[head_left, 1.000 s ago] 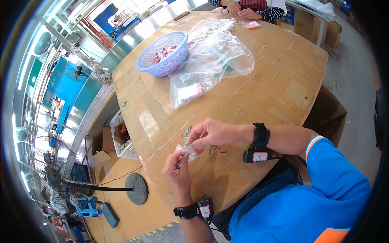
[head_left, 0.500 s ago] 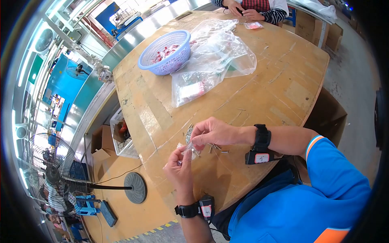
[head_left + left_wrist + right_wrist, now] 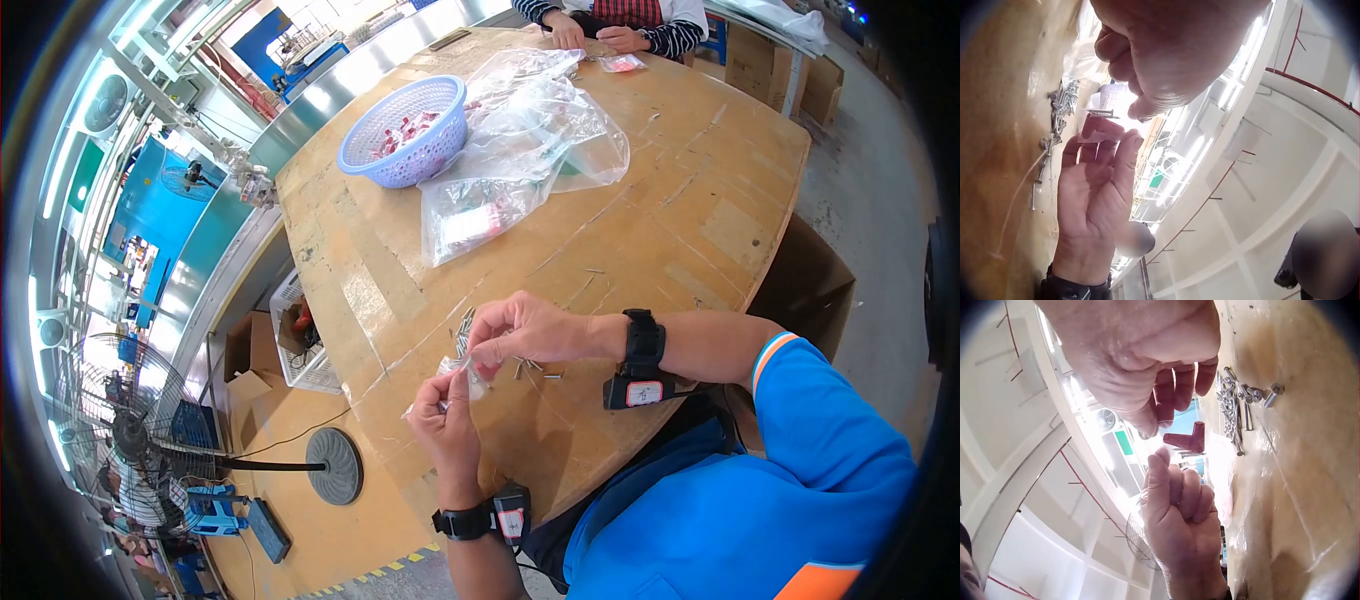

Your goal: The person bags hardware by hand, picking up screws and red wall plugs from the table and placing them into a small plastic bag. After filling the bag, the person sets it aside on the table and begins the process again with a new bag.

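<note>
Both hands hold a small clear plastic bag low over the near side of the table. My left hand pinches its edge between thumb and index finger, the other fingers curled. From the other side my right hand pinches it too, thumb tip close to the left one. Inside the bag shows a dark red angled plastic piece. A screw lies beside the red piece in the left wrist view. Just beyond the hands is a pile of loose metal screws.
A lilac basket of small bags with red pieces stands farther back. Next to it spreads a large clear plastic bag. Another person's hands rest at the far edge. A standing fan is to the left.
My hands have come slightly closer together at the small bag, their thumb tips nearly meeting. Across the table, the other person's hands have moved apart.
</note>
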`<state>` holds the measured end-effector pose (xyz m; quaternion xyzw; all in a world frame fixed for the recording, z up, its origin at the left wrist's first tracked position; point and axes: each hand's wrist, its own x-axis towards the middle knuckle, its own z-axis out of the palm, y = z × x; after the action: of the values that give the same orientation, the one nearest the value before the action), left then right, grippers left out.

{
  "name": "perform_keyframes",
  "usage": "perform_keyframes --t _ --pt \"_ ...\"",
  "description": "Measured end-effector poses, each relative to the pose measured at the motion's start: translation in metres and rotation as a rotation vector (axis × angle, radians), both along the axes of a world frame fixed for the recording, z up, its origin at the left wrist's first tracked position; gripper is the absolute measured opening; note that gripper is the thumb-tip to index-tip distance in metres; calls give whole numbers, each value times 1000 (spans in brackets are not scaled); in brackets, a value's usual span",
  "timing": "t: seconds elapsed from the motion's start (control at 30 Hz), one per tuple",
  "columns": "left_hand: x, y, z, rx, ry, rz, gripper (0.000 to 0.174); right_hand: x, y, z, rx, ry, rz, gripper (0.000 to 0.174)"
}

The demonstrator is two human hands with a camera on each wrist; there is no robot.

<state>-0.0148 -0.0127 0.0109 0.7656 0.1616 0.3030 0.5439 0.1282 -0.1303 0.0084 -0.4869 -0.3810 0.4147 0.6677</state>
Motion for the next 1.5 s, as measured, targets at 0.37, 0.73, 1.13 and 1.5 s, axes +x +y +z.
perform_keyframes --t 0.37,0.73,1.13,1.5 --pt "3 -9 5 -112 -7 39 8 -11 3 -3 77 -107 -119 10" --pt "1 -1 0 42 50 82 6 -14 0 -2 2 -228 -124 11" --pt "-3 4 -7 -119 11 44 11 -7 1 -4 11 -158 -103 12" --pt "5 -2 -6 -101 36 -223 19 -6 -6 12 -14 -524 -234 14"
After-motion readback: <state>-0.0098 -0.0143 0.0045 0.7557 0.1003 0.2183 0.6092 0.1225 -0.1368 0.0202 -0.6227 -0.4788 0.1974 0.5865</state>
